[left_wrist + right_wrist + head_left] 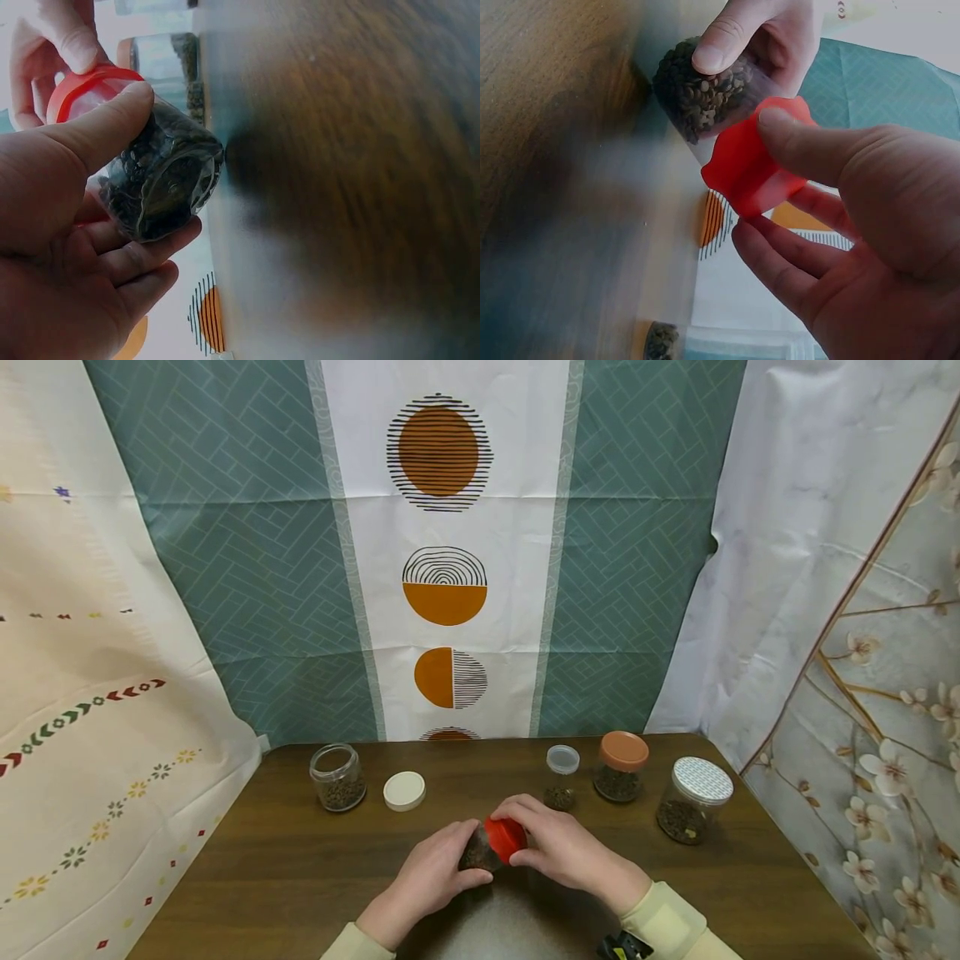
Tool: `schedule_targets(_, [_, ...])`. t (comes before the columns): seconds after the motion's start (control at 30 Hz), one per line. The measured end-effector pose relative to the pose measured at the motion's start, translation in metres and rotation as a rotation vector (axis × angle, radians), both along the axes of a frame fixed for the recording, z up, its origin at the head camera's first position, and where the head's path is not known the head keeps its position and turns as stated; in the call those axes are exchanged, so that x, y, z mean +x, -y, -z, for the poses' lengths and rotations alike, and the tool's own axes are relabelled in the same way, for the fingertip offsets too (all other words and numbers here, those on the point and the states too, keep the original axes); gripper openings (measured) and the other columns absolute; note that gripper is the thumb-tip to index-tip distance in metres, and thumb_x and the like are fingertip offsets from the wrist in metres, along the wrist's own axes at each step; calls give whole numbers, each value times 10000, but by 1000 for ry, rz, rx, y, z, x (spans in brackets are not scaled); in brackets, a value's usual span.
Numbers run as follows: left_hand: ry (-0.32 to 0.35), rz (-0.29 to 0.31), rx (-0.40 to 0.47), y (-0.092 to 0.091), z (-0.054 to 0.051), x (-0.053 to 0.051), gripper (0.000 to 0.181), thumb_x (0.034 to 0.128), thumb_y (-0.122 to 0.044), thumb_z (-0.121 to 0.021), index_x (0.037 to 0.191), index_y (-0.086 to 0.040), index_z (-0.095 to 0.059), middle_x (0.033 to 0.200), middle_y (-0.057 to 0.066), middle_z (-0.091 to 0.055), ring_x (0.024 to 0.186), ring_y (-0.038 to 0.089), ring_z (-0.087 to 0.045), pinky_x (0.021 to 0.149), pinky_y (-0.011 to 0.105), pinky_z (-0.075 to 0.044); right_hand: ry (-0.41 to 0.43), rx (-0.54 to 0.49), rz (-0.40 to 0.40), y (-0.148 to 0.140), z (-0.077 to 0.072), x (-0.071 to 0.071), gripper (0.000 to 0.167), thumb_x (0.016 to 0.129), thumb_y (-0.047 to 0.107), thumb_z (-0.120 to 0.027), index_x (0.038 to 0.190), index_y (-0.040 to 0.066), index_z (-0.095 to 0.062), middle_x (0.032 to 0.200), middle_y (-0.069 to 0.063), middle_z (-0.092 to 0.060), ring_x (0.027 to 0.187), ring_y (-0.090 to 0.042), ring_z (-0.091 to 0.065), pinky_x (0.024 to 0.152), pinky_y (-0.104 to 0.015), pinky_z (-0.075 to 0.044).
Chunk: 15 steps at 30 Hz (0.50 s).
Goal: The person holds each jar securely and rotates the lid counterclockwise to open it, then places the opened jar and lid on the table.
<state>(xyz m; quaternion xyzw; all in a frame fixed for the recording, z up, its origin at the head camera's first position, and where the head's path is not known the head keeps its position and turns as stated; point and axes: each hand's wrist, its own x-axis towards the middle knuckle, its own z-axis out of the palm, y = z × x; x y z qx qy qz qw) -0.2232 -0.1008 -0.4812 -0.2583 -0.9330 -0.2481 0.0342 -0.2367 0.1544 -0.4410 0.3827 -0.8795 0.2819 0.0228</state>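
Between the two hands, a clear jar [478, 852] part-filled with small dark brown grains leans on its side, just above or touching the table. My left hand [437, 874] grips its body, thumb on one side and fingers on the other. A scalloped red lid [751, 159] sits at the jar's mouth; whether it is threaded on I cannot tell. My right hand [558, 845] pinches the lid's rim between thumb and fingers. In the left wrist view the jar's round base [180, 187] faces the camera, with the grains gathered toward it.
An uncapped glass jar [339, 781] of grains stands at the back left, beside a loose cream lid [404, 791]. To the right stand a small clear-lidded jar [561, 777], an orange-lidded jar [621, 766] and a white-patterned-lid jar [693, 800]. Curtains hang behind the wooden table [285, 877].
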Motion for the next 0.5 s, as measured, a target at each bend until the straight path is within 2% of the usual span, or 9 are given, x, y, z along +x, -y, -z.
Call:
schedule_targets(0.13, [7,-6,-4,0,0,0,721,916,-407,-925,1460,-41,-626,1325,77,-715,1186,259,-704,961,506,-592,17,6,34,1,0,0,591,996,313,-854,1519,187,-611,1485,29,-576,1146,-154,-691,955,-392,-602])
schedule_targets(0.3, [4,-7,-4,0,0,0,727,913,-403,-926,1465,-38,-624,1321,75,-715,1178,256,-706,954,504,-594,5,19,159,5,-2,0,609,1066,529,-692,1554,176,-607,1407,-25,-639,1057,-208,-719,872,-453,-613])
schedule_targets(0.4, [0,-6,0,0,0,0,720,910,-398,-929,1459,-43,-628,1308,69,-716,1158,245,-706,943,495,-596,9,56,214,9,-2,0,604,1071,566,-661,1528,172,-637,1303,-24,-680,994,-188,-714,838,-466,-612])
schedule_targets(0.5, [-5,-5,1,0,0,0,716,907,-395,-933,1454,-44,-632,1300,67,-717,1150,239,-705,937,489,-597,18,93,236,12,-3,1,591,1061,559,-681,1492,154,-668,1237,-22,-701,959,-176,-711,827,-472,-615])
